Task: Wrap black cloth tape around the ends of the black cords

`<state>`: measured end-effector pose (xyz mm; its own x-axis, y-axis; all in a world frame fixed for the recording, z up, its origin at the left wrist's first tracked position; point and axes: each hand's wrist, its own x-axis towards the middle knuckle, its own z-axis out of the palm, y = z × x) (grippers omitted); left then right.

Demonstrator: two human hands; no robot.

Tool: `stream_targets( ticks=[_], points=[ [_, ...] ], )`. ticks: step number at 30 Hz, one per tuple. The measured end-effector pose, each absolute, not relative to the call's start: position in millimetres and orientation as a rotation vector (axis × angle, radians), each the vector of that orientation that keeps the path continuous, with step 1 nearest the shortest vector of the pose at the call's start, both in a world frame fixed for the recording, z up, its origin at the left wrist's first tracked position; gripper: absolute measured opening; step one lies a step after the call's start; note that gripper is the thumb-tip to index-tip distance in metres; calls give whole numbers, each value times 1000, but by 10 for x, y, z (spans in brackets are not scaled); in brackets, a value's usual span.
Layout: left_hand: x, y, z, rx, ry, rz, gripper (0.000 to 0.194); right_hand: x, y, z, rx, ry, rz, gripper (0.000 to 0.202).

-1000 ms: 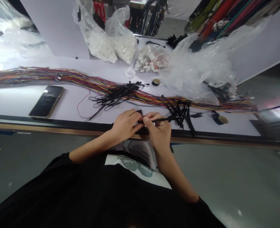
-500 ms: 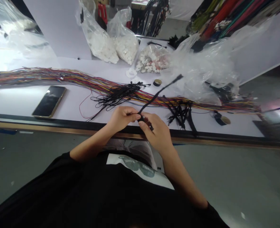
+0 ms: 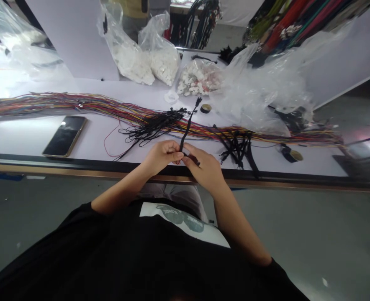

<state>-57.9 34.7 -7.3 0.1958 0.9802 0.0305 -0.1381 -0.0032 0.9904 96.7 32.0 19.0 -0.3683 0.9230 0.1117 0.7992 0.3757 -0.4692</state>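
Observation:
A short black taped cable (image 3: 187, 130) rises from between my fingertips, with a small connector at its far end. My left hand (image 3: 162, 156) pinches its lower end near the table's front edge. On the other side, my right hand (image 3: 205, 168) has its thumb and fingers closed on the same cable. Behind my hands lies a pile of thin black looped wires (image 3: 155, 125) with small connectors. Several black taped cables (image 3: 237, 148) are heaped to the right of my right hand.
A long bundle of coloured wires (image 3: 106, 104) crosses the table. A phone (image 3: 65, 136) lies at the left. Two black tape rolls (image 3: 205, 108) (image 3: 293, 156) are at the middle and right. Bags of white connectors (image 3: 164, 62) and crumpled clear plastic (image 3: 254, 96) stand behind.
The cable's free end has swung left and now points more steeply away from me. My right hand has shifted slightly left. A person's clothing has appeared in the background at the top.

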Motion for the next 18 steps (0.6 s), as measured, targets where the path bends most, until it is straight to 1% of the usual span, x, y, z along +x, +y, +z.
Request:
stream_targets(
  ticks=[5,8,11,13,16,18],
  points=[
    [-621,376,-126,1443,1211,1120,10,916,328,199,-1559,-2363,347,40],
    [-617,384,-147,1532,1248,1089,11,903,337,197,-1581,-2411,260,39],
    [-594,373,-139,1598,1282,1046,14,902,372,180,-1588,-2472,258,40],
    [-580,360,-126,1623,1319,1033,12,904,404,169,-1589,-2492,302,40],
    [-572,345,-125,1532,1253,1035,5,907,436,170,-1599,-2495,343,40],
    [-576,344,-145,1402,1135,1031,9,910,440,179,-1619,-2495,338,42]
  ],
)
